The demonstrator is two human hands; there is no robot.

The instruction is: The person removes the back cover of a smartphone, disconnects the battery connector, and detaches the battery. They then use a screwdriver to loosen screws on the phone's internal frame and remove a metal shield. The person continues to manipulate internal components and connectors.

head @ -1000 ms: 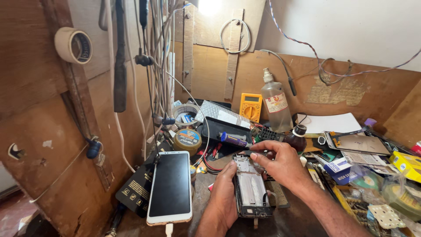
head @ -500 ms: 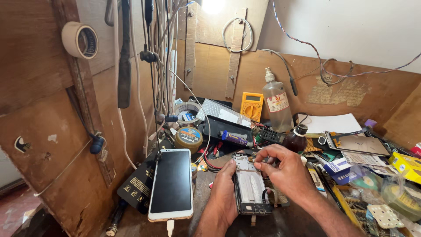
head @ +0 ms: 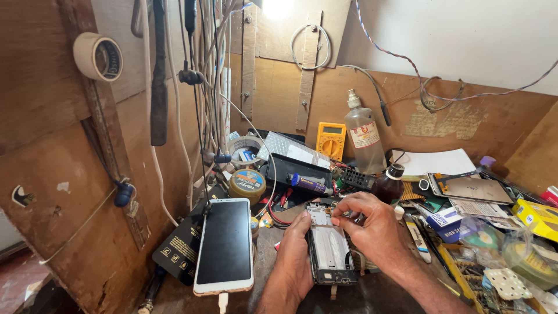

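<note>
The opened phone (head: 329, 247) lies flat on the worktop (head: 383, 291), between the two hands. The left hand (head: 293, 256) grips its left edge, fingers clamped on the frame, probably to keep it from sliding. The right hand (head: 372, 227) has its fingers pinched together at the top end, on something too small to tell. The long axis of the phone runs away from the person, top end toward the wall, parallel to the white phone (head: 225, 244) beside it.

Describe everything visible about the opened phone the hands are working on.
The opened black-framed phone with its back cover off lies flat on the cluttered wooden bench, long side running away from the camera. A pale silvery battery fills its middle. The left hand steadies its left edge; the right hand pinches at its top end.
</note>
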